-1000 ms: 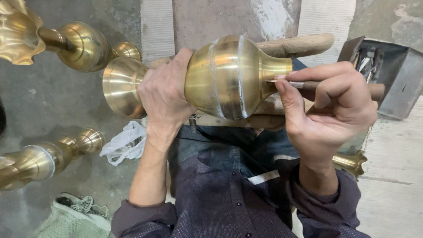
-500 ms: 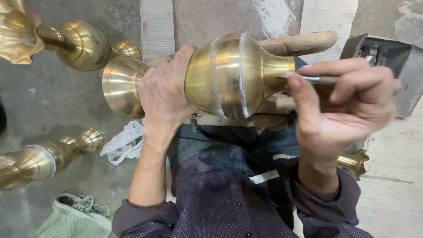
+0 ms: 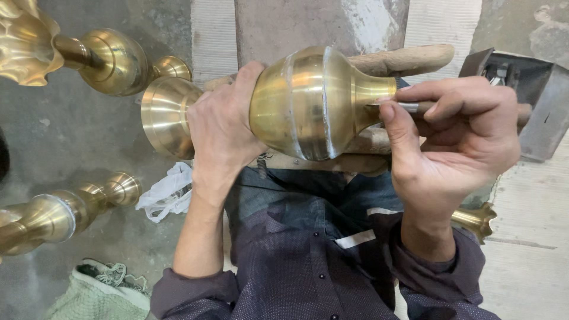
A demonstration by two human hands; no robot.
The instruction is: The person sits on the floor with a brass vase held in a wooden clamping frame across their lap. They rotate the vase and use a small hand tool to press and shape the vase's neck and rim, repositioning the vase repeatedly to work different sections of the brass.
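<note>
Now my left hand (image 3: 222, 139) clamps the brass vase (image 3: 308, 104) sideways over my lap, unmoved. My right hand (image 3: 456, 136), closed on a metal tool (image 3: 409, 107), has returned its tip to the vase's neck.

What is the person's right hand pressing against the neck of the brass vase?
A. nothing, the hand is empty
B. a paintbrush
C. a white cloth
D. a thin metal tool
D: the right hand grips a thin metal tool whose tip meets the narrow neck of the brass vase, while the left hand steadies the vase's body; the white cloth lies apart on the floor.
</note>
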